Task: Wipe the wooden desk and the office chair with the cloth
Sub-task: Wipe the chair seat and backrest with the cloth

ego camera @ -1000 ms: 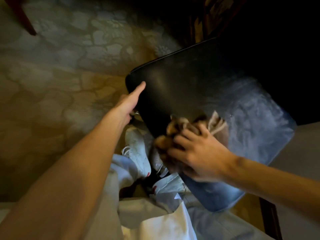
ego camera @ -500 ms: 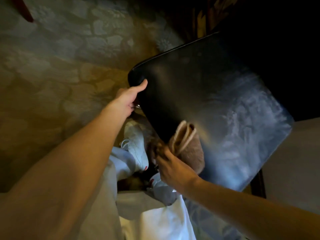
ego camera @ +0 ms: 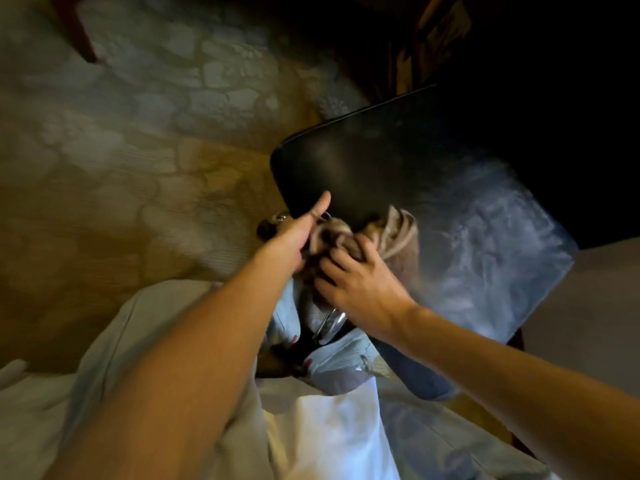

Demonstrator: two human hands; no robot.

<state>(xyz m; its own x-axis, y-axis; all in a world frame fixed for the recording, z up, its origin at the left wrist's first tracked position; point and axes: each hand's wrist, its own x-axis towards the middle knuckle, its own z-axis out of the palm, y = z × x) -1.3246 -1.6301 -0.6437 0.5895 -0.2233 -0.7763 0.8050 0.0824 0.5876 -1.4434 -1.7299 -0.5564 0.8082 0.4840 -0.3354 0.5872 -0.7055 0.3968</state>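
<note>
the right hand (ego camera: 360, 285) is pressing the bunched cloth (ego camera: 391, 237) against the near-left edge of the black chair (ego camera: 398, 174) seat, its fingers (ego camera: 332, 265) curled together and clamped on the fabric. the left hand (ego camera: 298, 233) is steadying the seat's rim just beside it, thumb resting on top; its other fingers are hidden under the edge, so i cannot tell how they are lying. the likeliest trouble is the chair swivelling or rolling away under the wiping push, since only that thumb hold is bracing it; the seat looks slick, so the cloth could also be skidding off the edge and dropping to the floor. the two hands are working very close together, so they may be getting in each other's way. the seat is showing a hazy, streaked sheen on its right half while the left half is reading dark and matt. the room is dim, with a patterned carpet (ego camera: 156, 150) underneath and a dark furniture leg (ego camera: 74, 26) at the top left; the table is not clearly in view.
</note>
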